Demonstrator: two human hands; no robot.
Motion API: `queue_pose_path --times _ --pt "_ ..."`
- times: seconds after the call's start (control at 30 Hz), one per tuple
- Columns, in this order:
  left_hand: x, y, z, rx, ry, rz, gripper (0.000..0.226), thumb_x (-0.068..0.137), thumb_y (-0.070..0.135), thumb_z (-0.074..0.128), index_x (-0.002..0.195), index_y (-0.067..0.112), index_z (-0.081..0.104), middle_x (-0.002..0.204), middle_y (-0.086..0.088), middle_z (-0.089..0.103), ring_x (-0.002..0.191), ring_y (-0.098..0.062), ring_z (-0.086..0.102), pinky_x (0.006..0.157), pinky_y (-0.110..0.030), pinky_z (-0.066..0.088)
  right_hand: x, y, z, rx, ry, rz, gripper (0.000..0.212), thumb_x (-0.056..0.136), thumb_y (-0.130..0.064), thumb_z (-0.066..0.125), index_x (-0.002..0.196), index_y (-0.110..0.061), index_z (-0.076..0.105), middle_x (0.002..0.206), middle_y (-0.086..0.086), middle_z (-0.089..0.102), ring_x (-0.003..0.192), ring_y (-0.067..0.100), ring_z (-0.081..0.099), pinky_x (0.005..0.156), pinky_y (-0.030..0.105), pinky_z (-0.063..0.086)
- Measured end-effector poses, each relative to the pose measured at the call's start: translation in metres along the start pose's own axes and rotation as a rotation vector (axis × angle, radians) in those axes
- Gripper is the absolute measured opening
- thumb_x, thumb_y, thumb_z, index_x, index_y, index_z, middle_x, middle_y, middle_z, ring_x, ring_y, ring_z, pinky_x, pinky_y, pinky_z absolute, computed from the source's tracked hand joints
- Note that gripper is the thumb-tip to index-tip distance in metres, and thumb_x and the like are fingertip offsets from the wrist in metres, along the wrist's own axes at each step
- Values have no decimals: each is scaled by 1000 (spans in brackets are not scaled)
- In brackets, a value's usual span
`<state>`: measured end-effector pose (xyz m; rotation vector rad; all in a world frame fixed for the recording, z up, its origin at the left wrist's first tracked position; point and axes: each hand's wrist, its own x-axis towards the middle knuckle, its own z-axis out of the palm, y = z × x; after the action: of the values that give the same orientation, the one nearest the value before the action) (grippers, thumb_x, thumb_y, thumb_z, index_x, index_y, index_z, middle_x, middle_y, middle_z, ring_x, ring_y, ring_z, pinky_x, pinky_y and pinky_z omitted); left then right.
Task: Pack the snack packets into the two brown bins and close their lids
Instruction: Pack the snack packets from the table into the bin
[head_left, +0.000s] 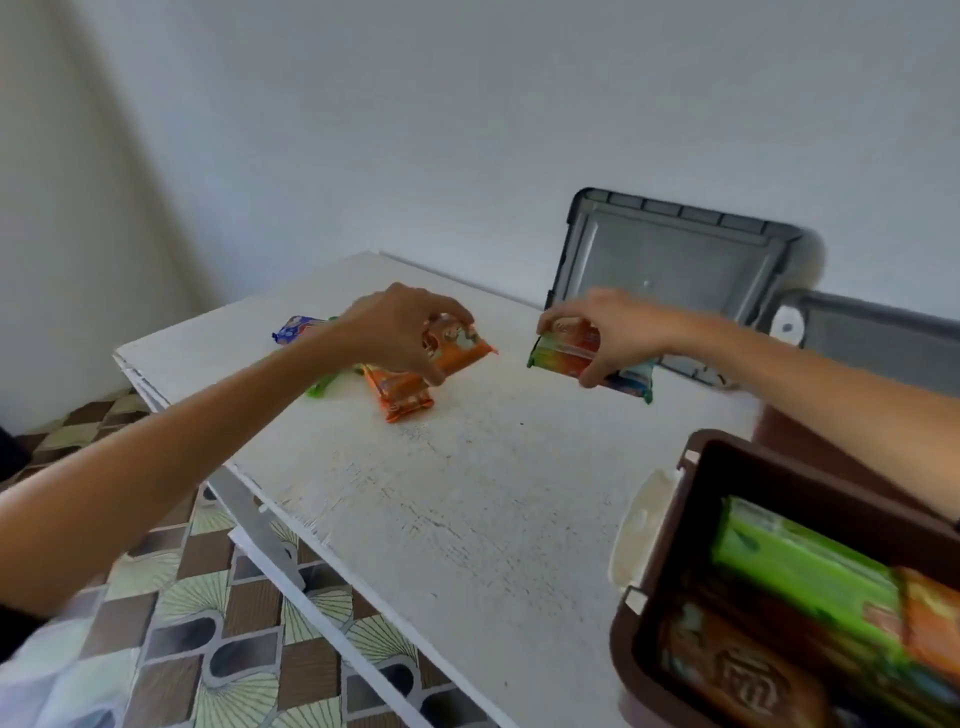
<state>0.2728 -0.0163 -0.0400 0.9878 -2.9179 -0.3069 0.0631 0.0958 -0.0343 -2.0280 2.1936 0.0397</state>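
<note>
Both hands busy at far table (493, 493): left hand (402, 332) pinches orange packet (465, 353), right hand (618, 332) grips green-edged packet (553, 358). Risk: slick wrappers slipping in transit; near-right brown bin (629, 649) looks crowded, overfill could block closing.

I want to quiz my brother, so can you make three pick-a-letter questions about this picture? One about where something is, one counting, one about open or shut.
1. Where is the blue packet? A) on the white table B) on the floor C) on a chair
2. How many hands grip a packet? A) none B) one C) two
3. The near brown bin is: A) lidded B) open, packets inside C) upside down

Answers: 1 A, it lies on the tabletop. 2 C, the left hand grips an orange packet, the right hand a green-edged packet. 3 B, no lid covers it and a green packet shows inside.
</note>
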Motion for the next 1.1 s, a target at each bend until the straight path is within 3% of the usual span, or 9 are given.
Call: queue_pose_path --times 0.2,0.27,0.4,0.57,0.63,0.73,0.87,0.97,1.1 --pt "-6 98 -14 -7 -31 341 73 63 32 81 126 41 46 121 6 58 101 -12 59 80 -33 53 -125 33 -17 24 11 92 68 67 -33 78 124 -42 42 108 3 50 100 20 48 88 39 43" --pt "-15 130 -7 -18 -77 454 73 62 36 81 125 44 45 117 10 58 99 -8 59 80 -32 54 -167 36 -12 28 -16 128 70 67 -36 77 125 -46 39 107 -2 48 99 16 47 86 36 44" --pt "-34 185 12 -21 -218 705 72 58 52 72 124 50 43 110 21 54 94 2 54 73 -15 48 -239 35 12 77 -102 193 74 63 -43 75 123 -52 32 105 -12 42 96 7 45 81 31 47" --pt "-45 231 52 57 -381 946 75 68 42 73 131 50 33 117 20 45 100 2 45 75 -13 44 -295 30 50 122 -185 255 70 66 -49 72 123 -50 32 105 -19 34 96 1 39 76 18 46" --pt "-46 242 68 137 -429 1003 75 70 40 73 134 46 32 124 17 44 108 -1 43 77 -16 44 -304 29 67 106 -194 264 72 68 -47 71 129 -48 31 114 -15 35 103 2 36 82 19 45" --pt "-44 250 92 295 -450 1048 79 72 37 72 137 43 28 131 14 41 115 -7 41 67 -13 36 -308 28 87 19 -240 287 76 75 -43 67 136 -47 22 126 -8 30 115 9 33 80 18 35" --pt "-43 254 120 447 -469 1042 81 77 32 69 141 38 20 140 4 32 124 -17 35 88 -33 43 -307 25 97 -65 -250 281 78 81 -40 63 141 -42 13 136 -4 26 124 15 30 86 25 38" --pt "-48 255 136 570 -490 1047 80 82 31 64 144 32 14 143 -2 26 127 -22 31 89 -36 43 -301 19 107 -166 -303 239 80 84 -34 61 145 -32 9 140 3 26 127 20 30 95 35 43" --pt "-49 253 142 611 -506 1031 78 83 29 64 145 25 16 143 -5 31 127 -25 37 90 -37 44 -290 17 122 -203 -370 237 81 85 -26 60 147 -21 8 140 8 32 128 23 33 91 36 43"
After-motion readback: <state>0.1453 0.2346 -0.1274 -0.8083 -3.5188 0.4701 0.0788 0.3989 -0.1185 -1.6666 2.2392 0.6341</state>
